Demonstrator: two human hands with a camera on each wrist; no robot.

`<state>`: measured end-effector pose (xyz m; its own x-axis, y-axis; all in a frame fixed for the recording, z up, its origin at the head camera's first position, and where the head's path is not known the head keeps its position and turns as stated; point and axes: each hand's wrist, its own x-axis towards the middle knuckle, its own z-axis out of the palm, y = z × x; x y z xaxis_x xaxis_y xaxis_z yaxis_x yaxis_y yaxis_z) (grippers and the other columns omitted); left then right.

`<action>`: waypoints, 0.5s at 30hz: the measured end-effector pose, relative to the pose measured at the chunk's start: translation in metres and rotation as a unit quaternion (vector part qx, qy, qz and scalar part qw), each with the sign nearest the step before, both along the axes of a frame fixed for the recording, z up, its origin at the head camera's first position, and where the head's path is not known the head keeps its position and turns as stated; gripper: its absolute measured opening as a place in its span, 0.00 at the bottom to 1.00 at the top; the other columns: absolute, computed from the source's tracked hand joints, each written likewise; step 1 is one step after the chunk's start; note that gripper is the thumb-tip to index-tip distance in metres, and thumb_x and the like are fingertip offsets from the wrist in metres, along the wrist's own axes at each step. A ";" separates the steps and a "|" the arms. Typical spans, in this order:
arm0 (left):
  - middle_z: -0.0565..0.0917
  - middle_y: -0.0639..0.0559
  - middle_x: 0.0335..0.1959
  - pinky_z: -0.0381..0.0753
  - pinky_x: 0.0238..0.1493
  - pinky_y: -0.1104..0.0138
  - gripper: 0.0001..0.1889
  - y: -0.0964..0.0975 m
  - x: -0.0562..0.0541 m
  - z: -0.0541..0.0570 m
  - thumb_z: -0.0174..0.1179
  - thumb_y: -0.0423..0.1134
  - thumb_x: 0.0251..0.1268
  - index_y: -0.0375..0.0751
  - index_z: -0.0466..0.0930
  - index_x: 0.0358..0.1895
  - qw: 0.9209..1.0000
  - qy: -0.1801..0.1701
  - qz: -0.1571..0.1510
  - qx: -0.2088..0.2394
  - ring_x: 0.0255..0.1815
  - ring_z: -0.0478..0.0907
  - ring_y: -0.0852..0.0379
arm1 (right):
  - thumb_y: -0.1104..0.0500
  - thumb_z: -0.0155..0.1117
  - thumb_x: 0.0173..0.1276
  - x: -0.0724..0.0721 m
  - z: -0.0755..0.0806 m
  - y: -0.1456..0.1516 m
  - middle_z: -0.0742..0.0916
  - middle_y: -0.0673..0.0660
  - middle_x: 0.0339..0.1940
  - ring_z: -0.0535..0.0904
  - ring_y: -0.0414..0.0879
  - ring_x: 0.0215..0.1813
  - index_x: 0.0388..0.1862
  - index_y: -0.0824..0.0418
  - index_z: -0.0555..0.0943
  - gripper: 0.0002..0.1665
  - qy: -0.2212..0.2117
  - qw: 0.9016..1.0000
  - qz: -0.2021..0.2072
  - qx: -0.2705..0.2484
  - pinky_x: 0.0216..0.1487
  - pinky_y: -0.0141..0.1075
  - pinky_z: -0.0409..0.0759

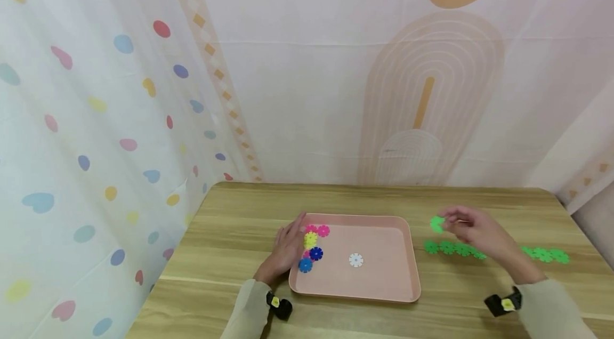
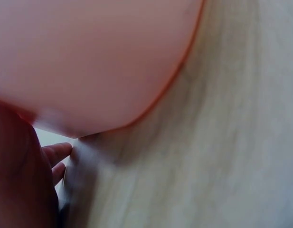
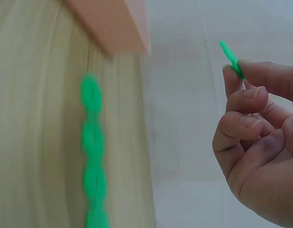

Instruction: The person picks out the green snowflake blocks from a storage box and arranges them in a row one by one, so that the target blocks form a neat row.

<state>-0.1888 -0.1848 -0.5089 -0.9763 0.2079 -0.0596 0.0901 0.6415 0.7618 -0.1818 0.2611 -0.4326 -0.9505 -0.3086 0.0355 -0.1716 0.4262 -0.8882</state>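
Note:
My right hand (image 1: pixel 472 227) pinches a green notched flower-shaped disc (image 1: pixel 436 224) between thumb and a finger, held above the table. In the right wrist view the disc (image 3: pixel 231 59) appears edge-on, the other fingers curled toward the palm. Below that hand lies a row of green discs (image 1: pixel 447 247), partly hidden by the hand and forearm. My left hand (image 1: pixel 288 248) rests along the left side of a pink tray (image 1: pixel 384 288), its fingers fairly straight. Inside the tray, pink, yellow (image 1: pixel 310 239) and blue discs (image 1: pixel 305 265) cluster at the left, while a white disc (image 1: pixel 356 260) sits near the middle.
The wooden table (image 1: pixel 230 222) runs back to a patterned curtain (image 1: pixel 307 88). Another curtain with coloured spots (image 1: pixel 96 115) hangs at the left. The tray's raised rim stands between the loose discs and the green row.

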 end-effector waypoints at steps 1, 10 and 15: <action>0.50 0.50 0.81 0.26 0.76 0.45 0.29 0.000 0.000 0.000 0.29 0.52 0.83 0.52 0.42 0.81 1.000 -0.003 0.001 0.003 0.80 0.40 0.40 | 0.62 0.59 0.74 0.003 -0.001 0.010 0.81 0.53 0.33 0.69 0.37 0.24 0.56 0.70 0.75 0.17 0.006 1.000 -0.010 0.000 0.21 0.34 0.71; 0.50 0.49 0.81 0.25 0.76 0.45 0.29 -0.001 0.000 -0.001 0.30 0.51 0.83 0.53 0.42 0.81 1.000 -0.005 0.003 0.011 0.80 0.39 0.40 | 0.64 0.55 0.76 0.029 -0.017 0.099 0.83 0.39 0.29 0.68 0.41 0.21 0.45 0.38 0.78 0.16 0.020 0.993 -0.115 -0.013 0.19 0.40 0.63; 0.51 0.48 0.81 0.26 0.76 0.44 0.29 0.000 -0.002 -0.001 0.30 0.51 0.83 0.51 0.42 0.81 1.000 0.001 0.004 0.005 0.80 0.40 0.38 | 0.64 0.50 0.78 0.036 -0.027 0.136 0.82 0.34 0.28 0.66 0.42 0.22 0.40 0.27 0.75 0.25 -0.012 0.986 -0.168 -0.014 0.20 0.38 0.61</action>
